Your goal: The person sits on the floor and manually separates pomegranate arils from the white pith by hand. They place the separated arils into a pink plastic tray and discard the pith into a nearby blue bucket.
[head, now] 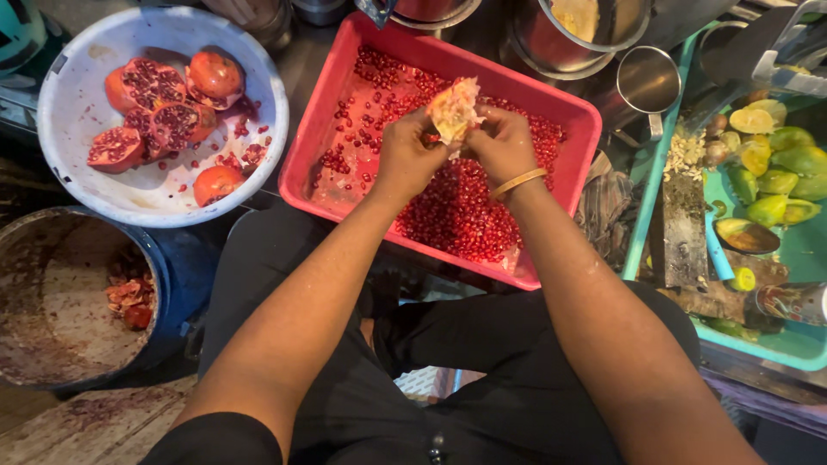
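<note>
- Pomegranate piece (454, 109), pale pith side up and mostly emptied of seeds, is pinched between both hands above the middle of the red plastic tray (575, 120).
- Left hand (409, 159) has its fingers curled tight on the piece's left edge; right hand (502, 145) grips the right edge the same way, thumbs pressing into the rind. A yellow bangle (518, 182) sits on the right wrist.
- Loose pomegranate seeds (457, 211) lie heaped in the tray directly under the hands, thinner toward the far left corner.
- To the left, well apart from the hands, a white basin (65, 103) holds halved and whole pomegranates (164, 108); below it a dark bucket (168, 284) holds discarded peel.
- To the right, a teal tray (797, 344) carries cut green fruit and a cleaver (685, 228); steel pots stand beyond the red tray.
- Risks, as I judge them: the tray's near edge seems to rest at the person's lap, so a hard push could tip it and spill seeds; squeezing the rind too firmly could burst seeds and spray juice; bits of pith could drop among the clean seeds; seeds flicked outward could miss the tray.
</note>
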